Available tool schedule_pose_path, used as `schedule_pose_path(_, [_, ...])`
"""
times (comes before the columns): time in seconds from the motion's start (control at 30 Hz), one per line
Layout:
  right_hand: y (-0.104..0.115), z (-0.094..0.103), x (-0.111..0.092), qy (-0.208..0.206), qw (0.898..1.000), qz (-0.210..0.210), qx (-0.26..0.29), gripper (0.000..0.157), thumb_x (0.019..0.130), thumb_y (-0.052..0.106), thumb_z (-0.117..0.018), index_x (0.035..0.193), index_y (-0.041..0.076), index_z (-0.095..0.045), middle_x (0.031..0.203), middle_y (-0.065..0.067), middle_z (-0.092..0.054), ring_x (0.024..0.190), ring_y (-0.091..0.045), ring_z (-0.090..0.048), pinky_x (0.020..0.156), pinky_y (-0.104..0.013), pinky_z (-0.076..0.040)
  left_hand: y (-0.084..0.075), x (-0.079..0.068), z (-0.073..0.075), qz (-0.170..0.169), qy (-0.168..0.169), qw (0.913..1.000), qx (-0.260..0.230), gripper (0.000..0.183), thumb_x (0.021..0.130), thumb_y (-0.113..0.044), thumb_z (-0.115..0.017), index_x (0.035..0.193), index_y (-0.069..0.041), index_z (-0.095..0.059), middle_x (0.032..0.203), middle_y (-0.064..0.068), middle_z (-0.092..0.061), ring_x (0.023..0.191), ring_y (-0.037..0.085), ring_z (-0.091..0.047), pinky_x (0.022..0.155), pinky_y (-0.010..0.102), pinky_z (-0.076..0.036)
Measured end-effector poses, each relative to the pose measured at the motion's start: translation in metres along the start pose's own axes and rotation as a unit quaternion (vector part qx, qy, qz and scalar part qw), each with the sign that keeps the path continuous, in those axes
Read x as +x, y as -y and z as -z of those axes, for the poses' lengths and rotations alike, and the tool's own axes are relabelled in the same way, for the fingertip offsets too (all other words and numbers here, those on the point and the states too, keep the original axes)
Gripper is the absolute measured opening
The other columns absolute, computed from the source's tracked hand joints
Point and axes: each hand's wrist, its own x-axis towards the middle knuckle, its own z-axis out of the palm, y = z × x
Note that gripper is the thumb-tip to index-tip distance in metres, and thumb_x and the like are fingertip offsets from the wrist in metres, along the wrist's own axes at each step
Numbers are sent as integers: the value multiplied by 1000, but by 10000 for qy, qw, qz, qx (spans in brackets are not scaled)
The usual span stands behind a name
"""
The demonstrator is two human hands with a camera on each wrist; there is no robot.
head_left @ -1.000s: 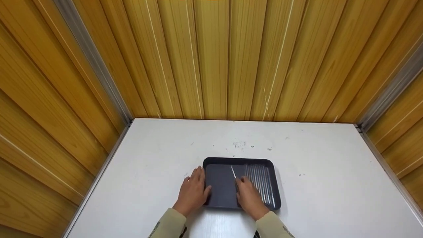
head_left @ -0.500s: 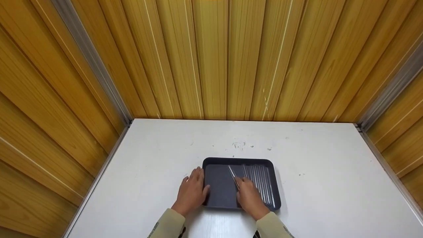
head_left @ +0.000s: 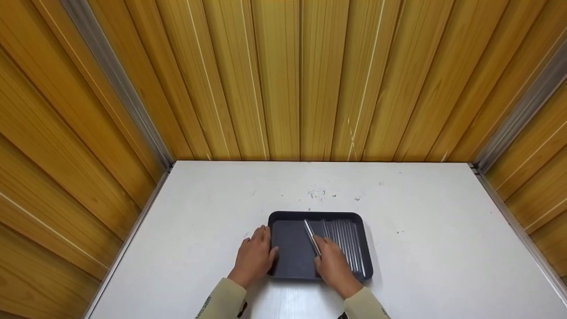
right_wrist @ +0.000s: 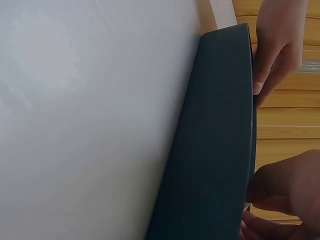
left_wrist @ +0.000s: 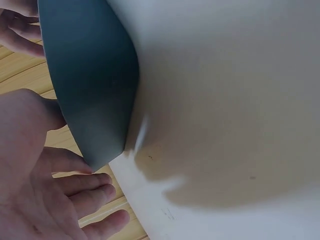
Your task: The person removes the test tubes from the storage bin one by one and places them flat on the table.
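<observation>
A dark grey rectangular tray (head_left: 292,278) lies on the white table. Several thin clear tubes (head_left: 347,239) lie side by side along its right part. Above the tray's middle, my right hand (head_left: 334,266) pinches a shiny slim tube (head_left: 308,231), slanted with its far end to the left; whether it is one tube or more I cannot tell. My left hand (head_left: 254,256) holds the tray's left wall, thumb over the rim and fingers along the outside. In the left wrist view the left hand's thumb (left_wrist: 52,114) goes behind the tray wall (left_wrist: 92,75). The right fingertips are hidden behind the wall in the right wrist view.
The white table (head_left: 212,195) has small dark marks (head_left: 317,194) beyond the tray. Yellow wood-patterned panels (head_left: 283,79) rise at the back and both sides, with grey metal strips (head_left: 119,79) at the corners.
The tube in my right hand has tilted further, its far end moving left, and more of it shows. The left hand keeps its place on the tray. The view has shifted slightly.
</observation>
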Motion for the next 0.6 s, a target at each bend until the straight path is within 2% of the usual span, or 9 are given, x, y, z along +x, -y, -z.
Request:
schedule_pose_path(0.2, [3, 7, -2, -83, 9999, -80, 126, 49, 79, -10, -64, 126, -3, -59, 109, -18, -63, 102, -35, -64, 80, -44, -54, -1, -1, -3, -138, -300, 9993, 169, 59, 96, -35, -59, 137, 6, -49, 135, 20, -54, 124, 30, -55, 92, 45, -50])
schedule_pose_path(0.37, [2, 15, -3, -28, 9992, -286, 292, 49, 80, -9, -63, 129, -3, -57, 121, -28, -59, 113, -43, -58, 87, -49, -52, -1, -2, -5, -240, -543, 9979, 267, 58, 94, -33, -62, 134, 7, -51, 130, 21, -57, 118, 31, -59, 87, 44, -53])
schedule_pose_path(0.47, [2, 20, -3, -57, 9987, -331, 376, 49, 80, -9, -63, 129, -3, -57, 122, -30, -58, 115, -45, -57, 89, -51, -51, 0, -1, -5, -246, -567, 9978, 226, 57, 94, -33, -62, 133, 8, -52, 129, 21, -57, 115, 31, -60, 86, 44, -53])
schedule_pose_path(0.6, [-1, 26, -1, -148, 9983, -351, 435, 50, 80, -10, -63, 129, -4, -56, 119, -26, -60, 112, -41, -59, 88, -49, -52, 0, 1, -5, -229, -501, 9983, 163, 56, 95, -33, -61, 134, 7, -51, 130, 21, -57, 116, 31, -60, 87, 44, -52])
